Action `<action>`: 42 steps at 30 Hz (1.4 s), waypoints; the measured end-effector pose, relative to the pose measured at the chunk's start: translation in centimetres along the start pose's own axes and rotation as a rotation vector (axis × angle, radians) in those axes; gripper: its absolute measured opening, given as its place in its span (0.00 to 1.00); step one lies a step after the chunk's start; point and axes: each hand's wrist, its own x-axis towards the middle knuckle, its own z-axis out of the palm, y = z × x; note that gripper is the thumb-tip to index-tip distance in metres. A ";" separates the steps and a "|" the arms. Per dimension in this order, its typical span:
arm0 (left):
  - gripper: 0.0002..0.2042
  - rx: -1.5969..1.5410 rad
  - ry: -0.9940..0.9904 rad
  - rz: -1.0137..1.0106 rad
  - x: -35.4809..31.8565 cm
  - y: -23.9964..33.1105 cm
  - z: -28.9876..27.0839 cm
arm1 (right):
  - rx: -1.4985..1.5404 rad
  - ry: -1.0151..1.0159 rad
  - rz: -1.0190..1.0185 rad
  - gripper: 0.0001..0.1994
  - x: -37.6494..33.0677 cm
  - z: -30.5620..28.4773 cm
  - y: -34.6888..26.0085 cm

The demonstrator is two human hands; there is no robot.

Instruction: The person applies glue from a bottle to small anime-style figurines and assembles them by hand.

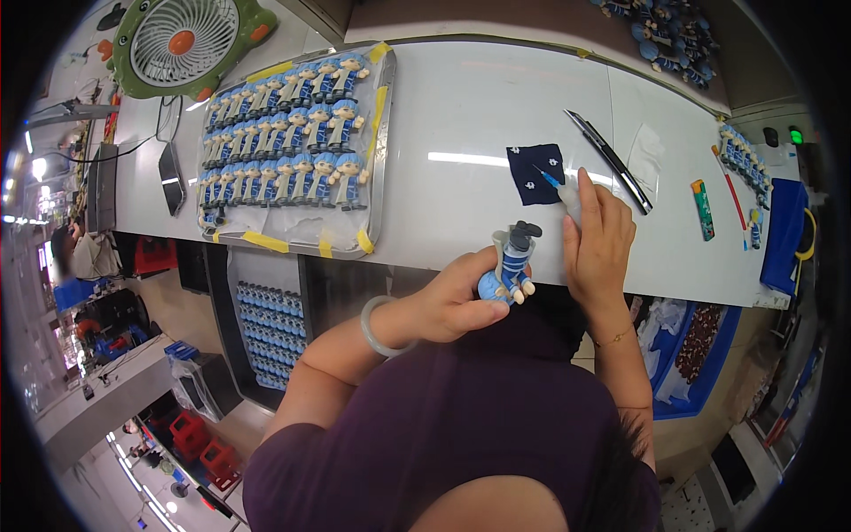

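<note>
My left hand (458, 297) is closed around a small figurine (514, 264) with blue hair and blue-and-white clothes. The figurine is held upside down, its dark feet pointing up and its head low by my thumb. In my right hand (601, 244) is a translucent bottle (572, 197) with a thin blue needle tip, gripped between the fingers and thumb. That tip lies over a dark navy cloth square (525, 183) with small white motifs on the white table (452, 106). Part of the bottle is hidden by my fingers.
At left, a metal tray (383, 133) with yellow tape carries rows of similar figurines, near a green fan (182, 44). Right of the cloth lie a black pen-like tool (612, 164), white tissue (645, 158), a green lighter (702, 210) and a red stick (731, 191).
</note>
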 end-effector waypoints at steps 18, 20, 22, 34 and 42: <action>0.17 -0.208 -0.183 -0.263 0.4 0.7 -0.3 | 1.057 -0.213 -0.159 0.16 0.7 -5.0 -2.5; 0.17 -0.217 -0.170 -0.264 0.4 0.6 -0.1 | 1.077 -0.228 -0.140 0.13 0.8 -5.0 -2.7; 0.17 -0.166 -0.198 -0.203 0.3 -0.1 0.0 | 1.146 -0.224 -0.094 0.13 0.3 -4.8 -2.6; 0.23 -0.708 -0.227 -0.224 0.9 0.3 0.7 | 1.317 -0.061 0.117 0.16 -0.9 -4.1 -3.1; 0.24 -0.246 0.047 -0.189 0.7 -1.0 0.0 | 1.764 -0.363 0.540 0.18 -1.6 -3.3 -3.2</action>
